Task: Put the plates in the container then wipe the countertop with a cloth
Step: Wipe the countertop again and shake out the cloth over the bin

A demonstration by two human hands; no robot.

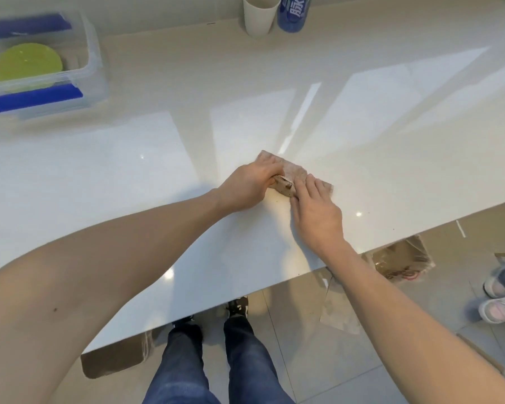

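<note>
Already the green plates [28, 64] sit inside the clear container [95, 58] at the far left of the countertop [129, 170], well apart from the hands, so the first half of the task looks done and the wiping is the step in hand. Both hands meet on the pinkish cloth [295, 172] near the middle of the surface. The left hand [250, 185] curls around the cloth's near-left edge, fingers closed over a fold, apparently lifting or tucking it so that brown crumbs caught on the underside stay trapped rather than scattered. The right hand [315, 211] lies flat, fingers spread and pressing the cloth's right side down, probably to anchor it while the other hand folds. A few dark specks lie on the countertop toward its right edge, so more passes seem needed. A pale cup [258, 16] and a blue bottle [293, 13] stand at the far edge, clear of the wiping area.
</note>
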